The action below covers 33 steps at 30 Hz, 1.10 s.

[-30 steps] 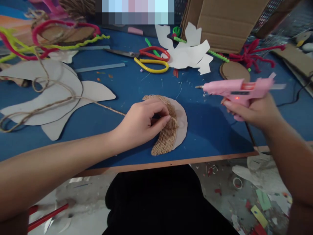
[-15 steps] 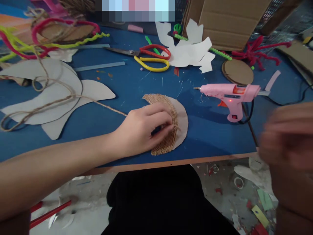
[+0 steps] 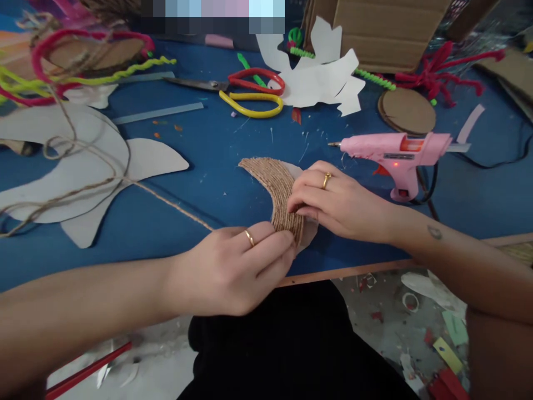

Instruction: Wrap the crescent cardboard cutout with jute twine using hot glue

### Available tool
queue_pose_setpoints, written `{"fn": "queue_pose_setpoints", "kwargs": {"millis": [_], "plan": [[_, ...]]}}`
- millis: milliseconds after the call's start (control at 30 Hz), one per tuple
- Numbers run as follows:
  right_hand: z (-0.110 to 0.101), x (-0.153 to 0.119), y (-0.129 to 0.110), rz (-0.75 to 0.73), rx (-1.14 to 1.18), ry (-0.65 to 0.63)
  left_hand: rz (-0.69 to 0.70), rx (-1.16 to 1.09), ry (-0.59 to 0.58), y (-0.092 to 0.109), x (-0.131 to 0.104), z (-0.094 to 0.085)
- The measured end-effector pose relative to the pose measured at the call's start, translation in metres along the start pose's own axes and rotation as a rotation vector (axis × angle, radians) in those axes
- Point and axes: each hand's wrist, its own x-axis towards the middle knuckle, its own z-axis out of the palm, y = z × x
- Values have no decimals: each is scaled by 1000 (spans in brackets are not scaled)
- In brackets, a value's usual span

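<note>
A crescent-like card piece (image 3: 296, 166) lies near the table's front edge, its left part covered by close rows of jute twine (image 3: 266, 172). My left hand (image 3: 250, 261) is closed at the lower end of the rows. The loose strand of twine runs into it from the left. From the other side my right hand (image 3: 333, 200) presses its bent fingers together on the outer row, covering much of the bare card. What lies under both sets of fingertips is hidden. A pink glue gun (image 3: 395, 155) rests on its side to the right, its small light glowing.
Red-and-yellow-handled scissors (image 3: 250, 91) and white paper cutouts (image 3: 316, 80) lie behind. Grey card shapes (image 3: 154, 155) with loops of twine are on the left. Cardboard ovals (image 3: 410, 111), pipe cleaners (image 3: 445, 78) and the glue gun's cord (image 3: 495, 162) occupy the right.
My right hand has come in from the far right and now touches the twine rows. My left hand has shifted down to the rows' lower end.
</note>
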Motion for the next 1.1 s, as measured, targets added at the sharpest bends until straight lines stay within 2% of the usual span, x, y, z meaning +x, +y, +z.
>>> {"fn": "queue_pose_setpoints", "kwargs": {"millis": [133, 367, 733, 1100], "plan": [[1, 1, 2, 20, 83, -18, 70, 11, 5, 7, -2, -2], [0, -3, 4, 40, 119, -49, 87, 12, -76, 15, 1, -11], [-1, -5, 9, 51, 164, -87, 180, 3, -47, 11, 1, -5], [0, -6, 8, 46, 159, -95, 49, 15, -42, 18, -1, 6]]}}
